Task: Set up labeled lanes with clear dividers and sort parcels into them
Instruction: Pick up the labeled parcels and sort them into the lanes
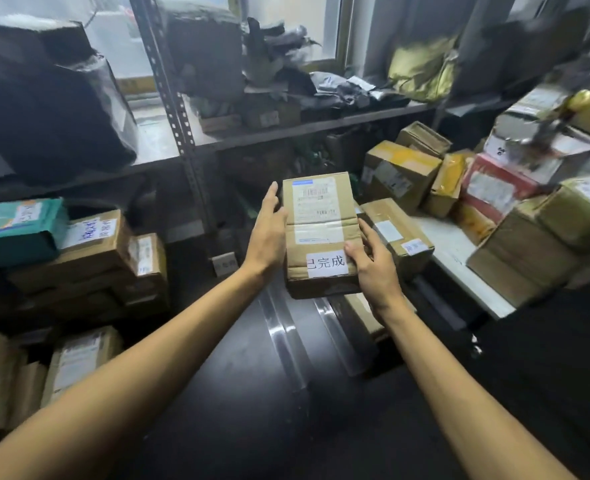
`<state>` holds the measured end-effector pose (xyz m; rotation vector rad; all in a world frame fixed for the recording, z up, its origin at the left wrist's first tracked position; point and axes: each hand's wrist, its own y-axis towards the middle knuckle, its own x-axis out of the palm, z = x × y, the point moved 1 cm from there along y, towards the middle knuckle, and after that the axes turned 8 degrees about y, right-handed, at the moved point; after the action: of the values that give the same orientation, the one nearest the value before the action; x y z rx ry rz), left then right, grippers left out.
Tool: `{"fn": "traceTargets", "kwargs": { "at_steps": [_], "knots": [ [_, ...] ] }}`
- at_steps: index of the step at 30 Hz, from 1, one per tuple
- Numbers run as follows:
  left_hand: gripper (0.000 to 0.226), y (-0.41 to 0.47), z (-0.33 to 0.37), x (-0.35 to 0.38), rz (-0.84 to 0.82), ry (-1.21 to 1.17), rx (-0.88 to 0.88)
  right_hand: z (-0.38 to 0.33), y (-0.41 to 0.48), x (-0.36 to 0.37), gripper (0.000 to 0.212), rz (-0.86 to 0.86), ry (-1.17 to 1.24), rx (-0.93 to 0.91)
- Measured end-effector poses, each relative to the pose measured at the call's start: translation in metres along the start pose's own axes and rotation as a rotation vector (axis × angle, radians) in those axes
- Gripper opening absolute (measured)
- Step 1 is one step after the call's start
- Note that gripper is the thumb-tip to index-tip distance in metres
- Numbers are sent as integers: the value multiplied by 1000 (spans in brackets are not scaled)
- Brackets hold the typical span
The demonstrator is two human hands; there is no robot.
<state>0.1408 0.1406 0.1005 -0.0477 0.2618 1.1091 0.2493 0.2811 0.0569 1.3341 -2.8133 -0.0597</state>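
Observation:
A brown cardboard parcel [317, 233] with a shipping label and a white handwritten tag sits at the centre, held between both hands above the dark floor. My left hand [269, 226] presses flat against its left side. My right hand [373, 261] grips its lower right edge, thumb on the white tag. Two clear strip dividers [283, 337] lie on the floor just below the parcel, running towards me. A small white label card [223, 264] stands on the floor to the left of the parcel. Another taped box [395, 233] rests right behind my right hand.
Stacked brown boxes and a teal package [16, 230] fill the left. More parcels, red and yellow ones among them, pile on a white surface [459, 258] at right. A metal shelf rack [179, 126] with black bags stands behind.

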Motion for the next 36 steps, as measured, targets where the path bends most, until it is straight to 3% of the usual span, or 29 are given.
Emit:
{"fn": "traceTargets", "kwargs": {
  "at_steps": [4,10,23,30,36],
  "knots": [
    [72,3,5,39,-32,61,-16,-1,6,-43,48,32,25,3],
    [47,20,1,100,-92,186,120,3,26,-102,46,89,36,-4],
    [46,133,-19,233,-144,146,75,34,155,-197,48,150,64,67],
    [46,172,-32,254,-73,192,-16,52,218,-208,48,24,90,114],
    [40,186,-31,243,182,244,-57,54,263,-186,45,-174,93,129]
  ]
}}
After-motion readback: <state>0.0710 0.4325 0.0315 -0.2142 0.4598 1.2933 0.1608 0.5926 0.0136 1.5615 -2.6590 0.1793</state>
